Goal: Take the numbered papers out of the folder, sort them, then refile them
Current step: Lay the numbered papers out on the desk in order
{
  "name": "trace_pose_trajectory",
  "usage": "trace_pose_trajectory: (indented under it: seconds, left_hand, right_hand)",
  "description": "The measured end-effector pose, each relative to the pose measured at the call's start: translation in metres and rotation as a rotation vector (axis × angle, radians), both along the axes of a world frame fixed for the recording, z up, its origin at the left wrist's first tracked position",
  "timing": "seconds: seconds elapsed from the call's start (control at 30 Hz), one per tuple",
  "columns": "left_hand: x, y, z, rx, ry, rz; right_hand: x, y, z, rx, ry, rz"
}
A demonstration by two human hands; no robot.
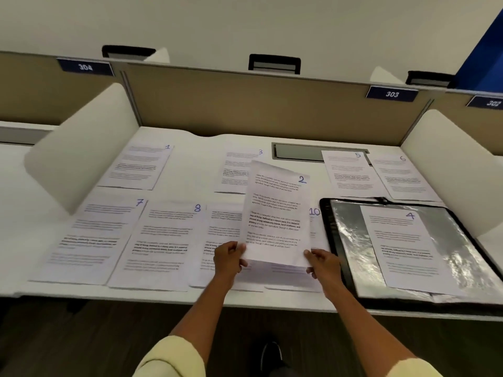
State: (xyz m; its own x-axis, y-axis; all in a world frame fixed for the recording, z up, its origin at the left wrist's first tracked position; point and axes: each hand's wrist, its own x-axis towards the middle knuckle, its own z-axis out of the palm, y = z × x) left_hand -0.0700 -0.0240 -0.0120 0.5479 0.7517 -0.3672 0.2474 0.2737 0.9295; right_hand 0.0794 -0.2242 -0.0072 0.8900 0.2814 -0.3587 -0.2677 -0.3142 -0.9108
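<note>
Both hands hold up the paper numbered 2 (276, 213) above the middle of the desk. My left hand (228, 258) pinches its lower left corner and my right hand (322, 263) pinches its lower right corner. The open black folder (340, 240) with shiny plastic sleeves lies at the right, and paper 4 (405, 246) rests on it. Spread flat on the desk are paper 1 (136, 167), paper 3 (235, 170), paper 5 (348, 170), paper 6 (402, 175), paper 7 (92, 238) and paper 8 (163, 243). Paper 10 (314, 213) and another sheet (220, 235) are partly hidden behind paper 2.
The white desk (196, 159) is closed in by a beige back partition (245, 104) and white side dividers (81, 142). A grey cable hatch (296, 152) sits at the back. Labels 304, 303 and 302 mark the partition. The desk's front edge runs just below my hands.
</note>
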Motion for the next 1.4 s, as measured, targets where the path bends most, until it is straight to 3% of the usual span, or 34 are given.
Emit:
trace_pose_trajectory:
  seconds: [0.33, 0.8, 1.4]
  left_hand:
    - [-0.021, 0.083, -0.002, -0.005, -0.015, 0.183]
    - [0.001, 0.194, -0.016, 0.048, 0.131, 0.299]
    - [0.020, 0.348, -0.029, 0.094, 0.184, 0.298]
  right_hand:
    - [0.006, 0.102, -0.021, 0.047, 0.038, 0.137]
    - [0.045, 0.222, -0.027, 0.123, 0.067, 0.255]
    - [0.038, 0.370, -0.035, 0.025, 0.032, 0.124]
